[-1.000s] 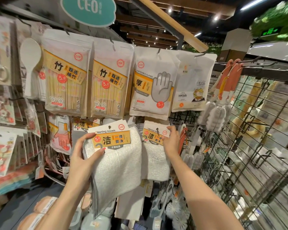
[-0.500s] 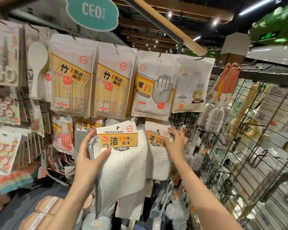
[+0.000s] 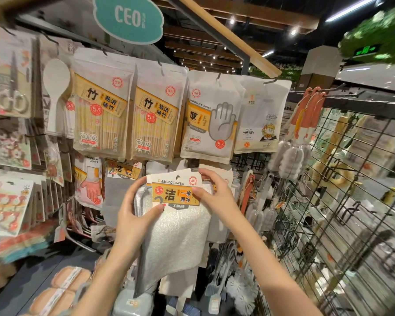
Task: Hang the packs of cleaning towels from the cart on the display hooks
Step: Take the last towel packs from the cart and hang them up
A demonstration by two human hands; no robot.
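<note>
L hand (image 3: 132, 215) + R hand (image 3: 214, 197) both pinch towel pack (image 3: 176, 215) by its card, held just under glove bag (image 3: 211, 117); hook hidden | risk: you miss card hole; pack drops

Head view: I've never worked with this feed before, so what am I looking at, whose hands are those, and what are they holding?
There is no machine here. The single picture comes from a camera worn on a person's head, looking forward and down, so the two bare arms reaching up from the bottom are that person's own. In front is a shop display wall with goods hanging on hooks: chopstick packs, a disposable gloves pack, a white rice paddle. A wire grid rack stands to the right. The left hand grips a pack of cleaning towels by its left edge, thumb on the front. The right hand pinches the pack's card header at its right side. I cannot tell whether it is on a hook yet.
</note>
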